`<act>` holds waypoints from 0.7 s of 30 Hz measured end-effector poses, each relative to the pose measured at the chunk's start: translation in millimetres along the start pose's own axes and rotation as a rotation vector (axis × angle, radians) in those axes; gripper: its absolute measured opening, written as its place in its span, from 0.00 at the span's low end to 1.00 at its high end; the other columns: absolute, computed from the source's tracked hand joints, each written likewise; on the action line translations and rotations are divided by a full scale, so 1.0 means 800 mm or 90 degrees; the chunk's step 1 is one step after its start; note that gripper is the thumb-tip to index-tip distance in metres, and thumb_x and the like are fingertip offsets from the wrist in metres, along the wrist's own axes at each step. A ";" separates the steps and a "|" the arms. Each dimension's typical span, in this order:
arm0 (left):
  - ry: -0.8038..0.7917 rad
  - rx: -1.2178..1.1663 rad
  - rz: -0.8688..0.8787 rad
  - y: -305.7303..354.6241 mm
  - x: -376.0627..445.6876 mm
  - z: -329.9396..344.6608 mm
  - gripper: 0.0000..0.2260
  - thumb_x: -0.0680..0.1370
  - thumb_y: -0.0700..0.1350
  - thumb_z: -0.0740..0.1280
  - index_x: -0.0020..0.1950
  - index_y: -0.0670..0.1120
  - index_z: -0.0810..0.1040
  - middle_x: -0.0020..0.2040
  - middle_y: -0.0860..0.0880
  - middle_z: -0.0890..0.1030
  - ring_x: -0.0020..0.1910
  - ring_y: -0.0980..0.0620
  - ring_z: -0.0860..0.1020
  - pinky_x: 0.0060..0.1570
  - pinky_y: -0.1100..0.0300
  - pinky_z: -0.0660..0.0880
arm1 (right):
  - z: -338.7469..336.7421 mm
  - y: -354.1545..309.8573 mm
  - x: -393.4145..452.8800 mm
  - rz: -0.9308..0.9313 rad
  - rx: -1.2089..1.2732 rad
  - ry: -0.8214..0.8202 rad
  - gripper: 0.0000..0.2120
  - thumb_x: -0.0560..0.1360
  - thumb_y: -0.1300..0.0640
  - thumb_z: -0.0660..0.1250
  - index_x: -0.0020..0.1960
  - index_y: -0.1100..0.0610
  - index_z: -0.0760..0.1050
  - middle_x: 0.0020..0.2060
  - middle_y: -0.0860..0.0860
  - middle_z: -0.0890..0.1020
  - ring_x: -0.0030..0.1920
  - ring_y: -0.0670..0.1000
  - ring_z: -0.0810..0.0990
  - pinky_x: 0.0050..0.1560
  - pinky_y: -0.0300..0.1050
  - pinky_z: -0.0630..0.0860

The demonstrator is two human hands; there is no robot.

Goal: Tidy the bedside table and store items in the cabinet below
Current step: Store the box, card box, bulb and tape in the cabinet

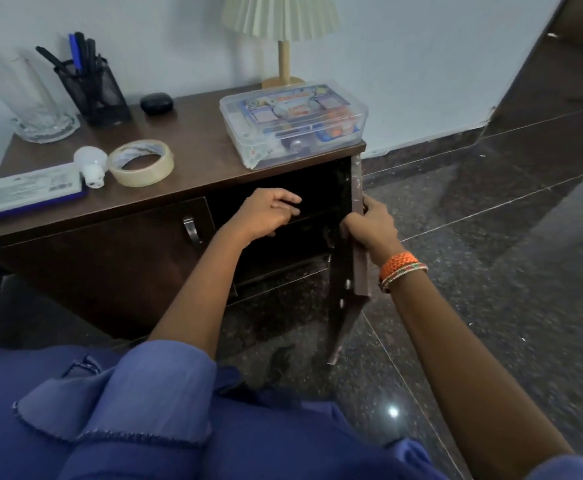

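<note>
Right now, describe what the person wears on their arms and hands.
Both hands, left and right, are bare. The right wrist carries orange bangles with thinner multicoloured ones. A loose blue sleeve with a stitched edge covers the left upper arm; both forearms are uncovered.

Blue garment over the lap (214, 445), lighter blue sleeve (165, 386) with stitched hem on left arm, orange beaded bangles (401, 268) on right wrist, forearms bare.

From my remote seat I see a cream pleated lamp shade (279, 16) on a pale wooden stem (284, 61) at twelve o'clock, a plain white wall (421, 64) behind it, a dark speckled polished stone floor (473, 220) at three o'clock, and blue fabric clothing (144, 410) at six o'clock.
</note>
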State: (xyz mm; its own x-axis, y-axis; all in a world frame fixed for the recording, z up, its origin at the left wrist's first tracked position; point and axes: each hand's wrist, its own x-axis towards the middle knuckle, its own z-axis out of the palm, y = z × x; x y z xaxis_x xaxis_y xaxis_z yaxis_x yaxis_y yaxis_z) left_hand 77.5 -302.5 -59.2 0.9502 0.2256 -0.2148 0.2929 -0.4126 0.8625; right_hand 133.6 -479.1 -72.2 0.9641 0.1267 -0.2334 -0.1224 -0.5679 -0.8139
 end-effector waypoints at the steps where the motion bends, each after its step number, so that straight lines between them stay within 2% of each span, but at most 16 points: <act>1: 0.004 -0.005 0.020 -0.001 0.005 0.004 0.17 0.77 0.35 0.61 0.63 0.49 0.75 0.58 0.49 0.81 0.47 0.55 0.78 0.37 0.64 0.74 | -0.011 0.005 0.005 0.002 -0.015 -0.011 0.22 0.59 0.60 0.65 0.50 0.44 0.76 0.40 0.49 0.82 0.48 0.57 0.79 0.55 0.55 0.78; 3: -0.012 0.010 0.054 -0.004 0.012 0.017 0.21 0.76 0.33 0.62 0.67 0.50 0.73 0.61 0.48 0.79 0.49 0.55 0.78 0.36 0.68 0.73 | -0.031 0.010 0.016 0.001 -0.051 -0.023 0.30 0.55 0.60 0.66 0.56 0.44 0.78 0.45 0.53 0.83 0.50 0.58 0.80 0.56 0.56 0.78; 5: -0.047 0.034 0.076 -0.006 0.019 0.034 0.24 0.76 0.32 0.62 0.69 0.50 0.70 0.64 0.47 0.76 0.55 0.54 0.77 0.41 0.69 0.72 | -0.049 0.008 0.021 -0.004 -0.103 -0.027 0.31 0.59 0.64 0.68 0.60 0.45 0.77 0.49 0.55 0.83 0.52 0.59 0.80 0.58 0.56 0.77; 7: -0.085 0.048 0.083 -0.007 0.026 0.050 0.25 0.76 0.31 0.62 0.70 0.50 0.69 0.66 0.45 0.74 0.62 0.52 0.74 0.53 0.65 0.73 | -0.063 0.005 0.024 -0.012 -0.156 -0.015 0.29 0.64 0.67 0.67 0.63 0.49 0.76 0.53 0.57 0.82 0.54 0.60 0.79 0.58 0.54 0.76; 9: -0.103 0.063 0.084 -0.009 0.031 0.062 0.26 0.75 0.30 0.63 0.70 0.49 0.68 0.67 0.45 0.73 0.67 0.50 0.71 0.62 0.61 0.70 | -0.070 0.005 0.030 -0.024 -0.226 0.038 0.23 0.68 0.66 0.65 0.62 0.51 0.76 0.53 0.57 0.82 0.55 0.60 0.79 0.57 0.51 0.75; 11: -0.110 0.068 0.085 -0.010 0.035 0.069 0.26 0.75 0.30 0.63 0.71 0.49 0.68 0.68 0.44 0.72 0.68 0.50 0.70 0.66 0.58 0.68 | -0.072 0.005 0.033 -0.036 -0.297 0.103 0.18 0.71 0.64 0.64 0.59 0.52 0.77 0.53 0.58 0.81 0.55 0.61 0.79 0.54 0.50 0.74; 15: -0.112 0.062 0.068 -0.012 0.039 0.071 0.24 0.75 0.31 0.62 0.69 0.48 0.71 0.65 0.44 0.75 0.65 0.49 0.73 0.63 0.57 0.72 | -0.068 0.010 0.035 -0.060 -0.376 0.161 0.14 0.72 0.62 0.65 0.57 0.55 0.75 0.50 0.57 0.81 0.53 0.61 0.79 0.50 0.51 0.74; 17: -0.100 0.072 0.068 -0.014 0.037 0.067 0.22 0.76 0.32 0.61 0.68 0.48 0.72 0.64 0.45 0.76 0.64 0.49 0.74 0.57 0.59 0.73 | -0.059 0.018 0.031 -0.099 -0.441 0.193 0.12 0.72 0.60 0.67 0.55 0.57 0.72 0.42 0.54 0.79 0.46 0.59 0.80 0.42 0.47 0.72; 19: -0.074 0.089 0.073 -0.016 0.035 0.064 0.22 0.76 0.33 0.62 0.68 0.49 0.71 0.65 0.46 0.75 0.61 0.50 0.76 0.52 0.59 0.73 | -0.048 0.030 0.029 -0.160 -0.512 0.247 0.13 0.71 0.58 0.68 0.52 0.58 0.69 0.38 0.53 0.76 0.37 0.55 0.77 0.35 0.44 0.67; 21: -0.034 0.095 0.076 -0.017 0.031 0.057 0.23 0.76 0.34 0.62 0.70 0.50 0.68 0.67 0.46 0.72 0.54 0.53 0.77 0.48 0.61 0.73 | -0.041 0.039 0.033 -0.223 -0.545 0.302 0.12 0.71 0.57 0.66 0.52 0.59 0.68 0.40 0.53 0.78 0.38 0.54 0.76 0.33 0.45 0.66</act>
State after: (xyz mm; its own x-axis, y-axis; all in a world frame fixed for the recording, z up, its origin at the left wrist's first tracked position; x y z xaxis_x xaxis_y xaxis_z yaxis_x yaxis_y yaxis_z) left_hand 102.0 -331.4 -97.6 0.9823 0.1211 -0.1428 0.1864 -0.5609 0.8067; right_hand 163.4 -520.3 -86.4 0.9297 0.1677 0.3279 0.2115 -0.9720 -0.1026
